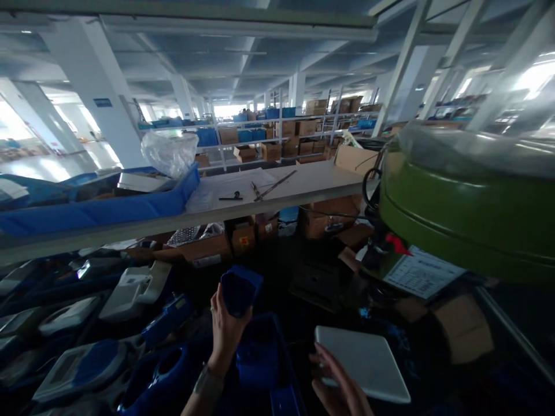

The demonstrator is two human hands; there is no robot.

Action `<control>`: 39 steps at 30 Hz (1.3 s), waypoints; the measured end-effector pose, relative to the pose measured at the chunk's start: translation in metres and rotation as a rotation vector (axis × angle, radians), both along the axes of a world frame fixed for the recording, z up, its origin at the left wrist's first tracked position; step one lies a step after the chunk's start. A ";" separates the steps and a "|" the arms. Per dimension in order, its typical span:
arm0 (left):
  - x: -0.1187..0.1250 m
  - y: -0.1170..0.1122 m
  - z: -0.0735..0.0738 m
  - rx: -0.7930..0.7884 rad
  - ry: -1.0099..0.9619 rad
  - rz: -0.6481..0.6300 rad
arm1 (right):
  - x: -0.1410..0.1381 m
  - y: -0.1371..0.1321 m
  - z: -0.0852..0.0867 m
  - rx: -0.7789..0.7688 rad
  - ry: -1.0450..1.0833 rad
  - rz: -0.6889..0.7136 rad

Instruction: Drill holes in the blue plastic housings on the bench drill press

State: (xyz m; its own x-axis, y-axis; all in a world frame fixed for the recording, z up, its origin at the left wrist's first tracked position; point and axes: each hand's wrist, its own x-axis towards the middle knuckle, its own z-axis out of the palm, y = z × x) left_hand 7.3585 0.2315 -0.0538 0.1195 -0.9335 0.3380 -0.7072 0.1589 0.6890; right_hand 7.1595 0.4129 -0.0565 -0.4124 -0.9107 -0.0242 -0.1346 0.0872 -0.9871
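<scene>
My left hand (229,323) grips a dark blue plastic cup-like part (241,289), its hollow mouth turned toward me. Below that part stands a blue bin (284,352) with more blue plastic pieces inside. To the right, my right hand (336,378) is at the left edge of a white flat panel (366,358), with its fingers stretched out; whether they touch the panel I cannot tell. The lower part of the scene is dim, and the right hand's fingers are partly blurred.
White and blue plastic housings (82,367) crowd the lower left. A shelf (303,182) crosses ahead, carrying a blue tray (165,199) and a few tools. A large green drum-shaped machine (468,214) stands on the right. Cardboard boxes (203,248) sit beneath the shelf.
</scene>
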 end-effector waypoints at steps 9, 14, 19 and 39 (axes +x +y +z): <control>-0.056 0.138 -0.017 0.214 0.533 -0.394 | -0.032 -0.005 0.032 0.050 0.100 0.297; -0.060 0.101 0.006 0.713 0.712 -0.937 | -0.074 0.026 0.032 0.158 0.213 0.374; -0.117 0.068 0.020 0.683 0.603 -1.106 | -0.108 0.026 0.011 0.135 0.270 0.129; -0.212 0.026 -0.037 0.561 0.783 -1.064 | -0.174 -0.019 -0.009 0.017 0.290 0.011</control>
